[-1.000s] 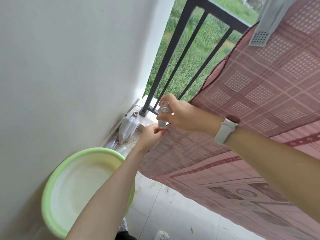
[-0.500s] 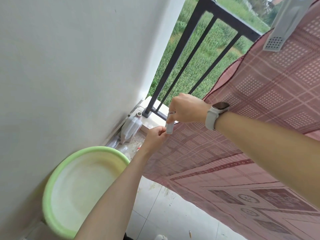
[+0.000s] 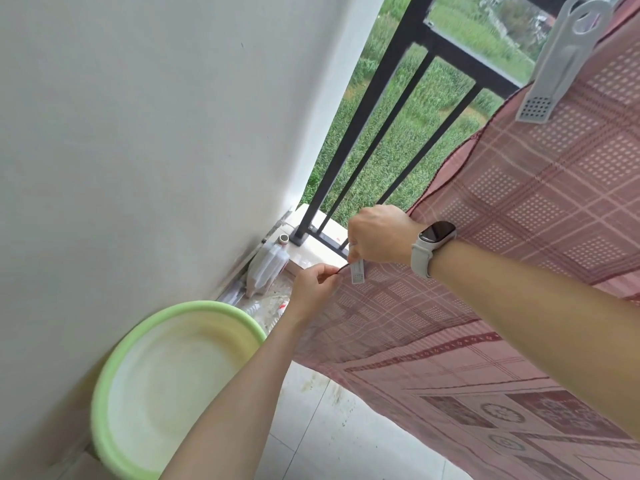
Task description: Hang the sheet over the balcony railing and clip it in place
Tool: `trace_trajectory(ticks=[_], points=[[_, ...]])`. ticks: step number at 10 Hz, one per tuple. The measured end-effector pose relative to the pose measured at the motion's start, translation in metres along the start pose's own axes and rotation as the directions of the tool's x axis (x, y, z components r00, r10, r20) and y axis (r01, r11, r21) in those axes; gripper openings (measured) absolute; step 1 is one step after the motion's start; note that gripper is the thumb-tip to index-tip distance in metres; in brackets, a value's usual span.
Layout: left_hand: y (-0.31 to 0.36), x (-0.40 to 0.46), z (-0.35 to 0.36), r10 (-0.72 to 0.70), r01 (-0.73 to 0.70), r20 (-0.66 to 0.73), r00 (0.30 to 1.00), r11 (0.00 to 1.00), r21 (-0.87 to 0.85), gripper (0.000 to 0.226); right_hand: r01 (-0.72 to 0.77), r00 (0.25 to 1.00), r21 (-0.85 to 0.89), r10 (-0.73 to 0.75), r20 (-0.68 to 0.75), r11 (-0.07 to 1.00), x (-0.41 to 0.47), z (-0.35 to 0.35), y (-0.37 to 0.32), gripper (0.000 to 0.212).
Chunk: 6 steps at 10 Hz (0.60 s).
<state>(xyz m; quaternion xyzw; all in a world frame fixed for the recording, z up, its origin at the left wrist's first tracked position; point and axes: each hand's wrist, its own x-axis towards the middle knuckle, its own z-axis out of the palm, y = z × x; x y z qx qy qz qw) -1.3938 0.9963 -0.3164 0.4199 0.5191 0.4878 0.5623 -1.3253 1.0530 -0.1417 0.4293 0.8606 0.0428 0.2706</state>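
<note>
My left hand (image 3: 313, 284) pinches the pink sheet's (image 3: 502, 237) corner; my right hand (image 3: 379, 235) grips a small clothes peg (image 3: 357, 273) at that edge.

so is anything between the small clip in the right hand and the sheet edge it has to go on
Nothing visible. The right hand holds the small clip right at the sheet edge, which the left hand pinches beside it.

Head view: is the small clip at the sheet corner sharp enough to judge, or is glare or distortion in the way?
Head view: soft daylight, no glare; small clip slightly soft, mostly hidden under the right hand; left hand pinches the sheet edge; wide-angle lens slants the railing.
</note>
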Motion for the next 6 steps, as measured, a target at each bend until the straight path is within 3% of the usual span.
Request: trace_trajectory(ticks=[1, 2, 3, 4, 5, 6], points=[[0.001, -0.001, 0.0, -0.032, 0.032, -0.011, 0.999, 0.999, -0.033, 0.012, 0.022, 0.999, -0.113, -0.024, -0.022, 0.993, -0.001, 0.006, 0.002, 0.038], [0.007, -0.006, -0.003, -0.056, 0.055, -0.009, 0.998, 0.998, -0.038, 0.015, 0.083, 0.994, -0.121, -0.091, -0.059, 0.989, -0.005, 0.011, 0.003, 0.041], [0.011, -0.011, -0.01, -0.07, 0.071, -0.024, 0.997, 0.997, 0.024, 0.009, 0.111, 0.985, 0.015, -0.108, -0.134, 0.994, -0.011, 0.011, 0.002, 0.057], [0.03, -0.018, -0.026, -0.033, 0.066, -0.163, 0.986, 0.977, 0.204, 0.037, 0.168, 0.923, 0.254, -0.061, -0.38, 0.953, -0.031, 0.003, -0.001, 0.038], [0.082, -0.022, -0.033, 0.143, -0.023, -0.289, 0.947, 0.924, 0.382, 0.037, 0.198, 0.882, 0.494, 0.066, -0.467, 0.847, -0.064, -0.02, 0.001, 0.031], [0.139, -0.028, -0.024, 0.354, -0.179, -0.298, 0.886, 0.856, 0.486, 0.037, 0.279, 0.819, 0.625, 0.159, -0.551, 0.729, -0.098, -0.048, 0.01, 0.028]])
